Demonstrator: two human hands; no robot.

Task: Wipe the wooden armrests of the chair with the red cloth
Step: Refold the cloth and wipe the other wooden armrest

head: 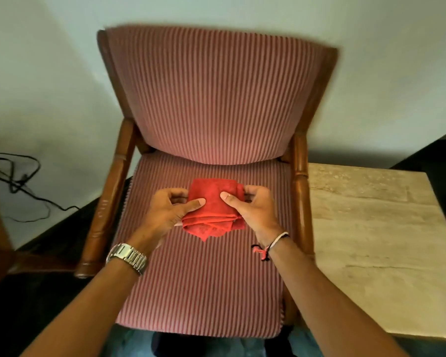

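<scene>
A folded red cloth point(213, 202) is held over the striped pink seat point(204, 287) of a wooden chair. My left hand point(169, 210) grips its left edge, thumb on top. My right hand point(252, 206) grips its right edge the same way. The left wooden armrest point(108, 199) runs along the seat's left side, the right wooden armrest point(301, 194) along its right side. Neither hand touches an armrest. A loose corner of the cloth hangs down toward me.
A pale marble-topped table point(376, 240) stands right against the chair's right side. Black cables point(23, 186) lie by the wall at the left. The striped backrest point(216, 99) leans against a white wall. Dark wooden furniture sits at the far left edge.
</scene>
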